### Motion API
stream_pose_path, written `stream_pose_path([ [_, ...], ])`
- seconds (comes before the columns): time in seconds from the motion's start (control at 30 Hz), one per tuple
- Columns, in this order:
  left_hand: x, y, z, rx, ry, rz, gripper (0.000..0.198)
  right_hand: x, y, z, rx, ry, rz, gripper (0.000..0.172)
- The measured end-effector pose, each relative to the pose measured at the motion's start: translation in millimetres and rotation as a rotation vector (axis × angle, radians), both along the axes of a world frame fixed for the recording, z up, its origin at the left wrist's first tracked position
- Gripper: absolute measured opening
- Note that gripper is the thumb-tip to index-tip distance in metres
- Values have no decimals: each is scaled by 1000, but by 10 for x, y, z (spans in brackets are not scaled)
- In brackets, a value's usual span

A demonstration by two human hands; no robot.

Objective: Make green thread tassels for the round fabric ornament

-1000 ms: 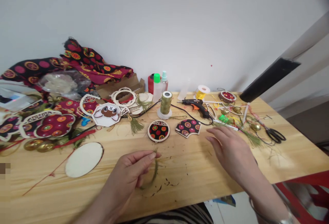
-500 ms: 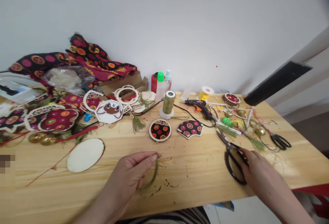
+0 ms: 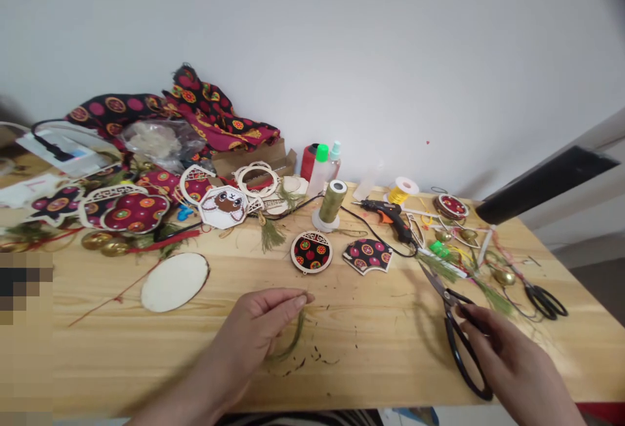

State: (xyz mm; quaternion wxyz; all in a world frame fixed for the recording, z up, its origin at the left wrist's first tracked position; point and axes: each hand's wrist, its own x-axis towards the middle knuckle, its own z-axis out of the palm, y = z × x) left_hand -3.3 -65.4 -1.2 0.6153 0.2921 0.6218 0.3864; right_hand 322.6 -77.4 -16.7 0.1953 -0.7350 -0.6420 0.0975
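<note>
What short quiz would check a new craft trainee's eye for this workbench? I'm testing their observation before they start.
1. True or false: the right hand grips the large black scissors by the handles.
2. What is pinched in the left hand? A) a glue gun B) olive-green threads C) a yellow ribbon spool
3. How many pairs of scissors are in view?

Key: 1 true. 2 B. 3 two; the smaller pair lies untouched near the table's right edge.

Pixelated patch [image 3: 24,286] at left edge; right hand [image 3: 515,355] covers part of scissors [image 3: 448,297] handles; 2 forearms cut off below.
</note>
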Motion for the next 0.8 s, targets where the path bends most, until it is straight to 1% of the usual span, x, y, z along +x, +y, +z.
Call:
stream_pose_path([
  [0.07, 3, 4, 5, 0, -12, -3, 26, -132, -66, 87, -117, 346, 61, 34],
  [0.13, 4, 8, -3, 5, -20, 0, 27, -307, -136, 165, -233, 623, 208, 37],
  [0.2, 0, 8, -30, 11, -31, 0, 29, -520, -186, 224, -333, 763, 324, 47],
  [0.23, -4, 6, -48, 10, -37, -5, 30, -637, -196, 246, -401, 793, 353, 47],
  [0.27, -10, 3, -65, 8, -40, -14, 32, -754, -196, 264, -482, 813, 348, 45],
  [0.33, -19, -6, -91, 1, -42, -37, 36, -973, -169, 293, -619, 813, 313, 34],
  [0.4, -24, -12, -89, 7, -36, -51, 38, -1142, -124, 324, -665, 730, 278, 29],
  [0.5, -18, -12, -45, 30, -21, -51, 35, -1268, -67, 380, -646, 529, 262, 27],
  [0.6, -9, -6, -10, 43, 8, -52, 30, -1279, -41, 425, -609, 389, 324, 25],
  [0.7, -7, -15, -26, 52, -4, -80, 24, -1269, -33, 433, -579, 367, 406, 26],
  [0.8, -13, -38, -59, 94, -63, -136, 18, -1295, -33, 422, -559, 384, 419, 29],
])
